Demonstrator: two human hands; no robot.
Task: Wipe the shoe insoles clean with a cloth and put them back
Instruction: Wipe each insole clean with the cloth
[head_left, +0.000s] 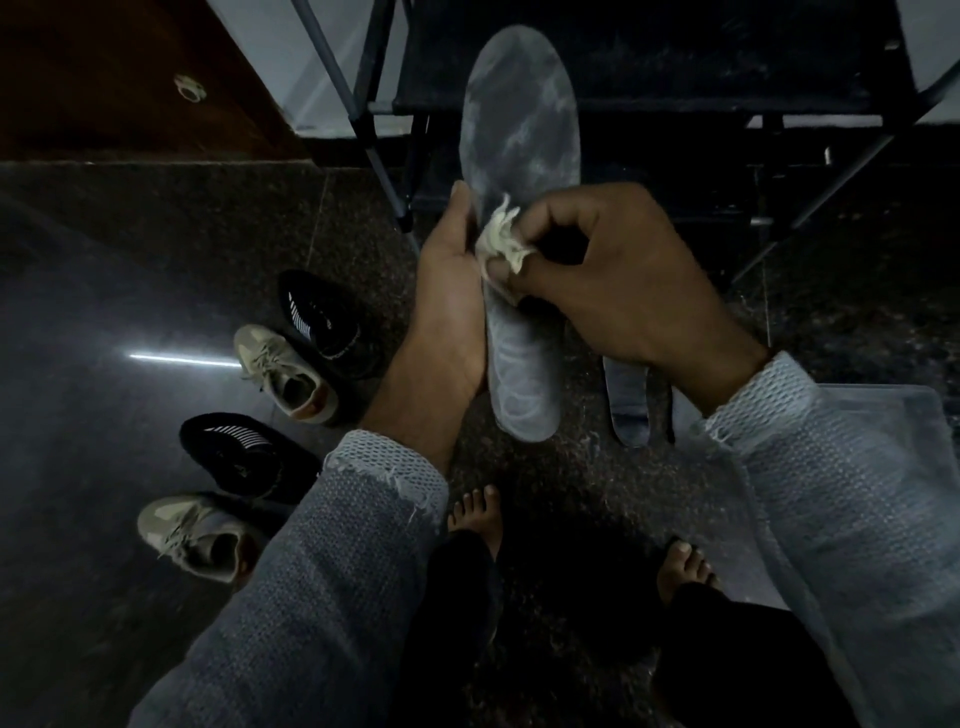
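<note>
Here, cloth (500, 240) on insole (519, 130), both hands.

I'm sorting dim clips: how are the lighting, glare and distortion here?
Head view: dim overall, the bare feet nearly lost in shadow; a bright glare streak on the floor; wide-angle bending of the rack's poles; the insole stays readable.

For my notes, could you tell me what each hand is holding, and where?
Left hand holds the grey insole by its middle edge; right hand pinches the bunched cloth against it.
</note>
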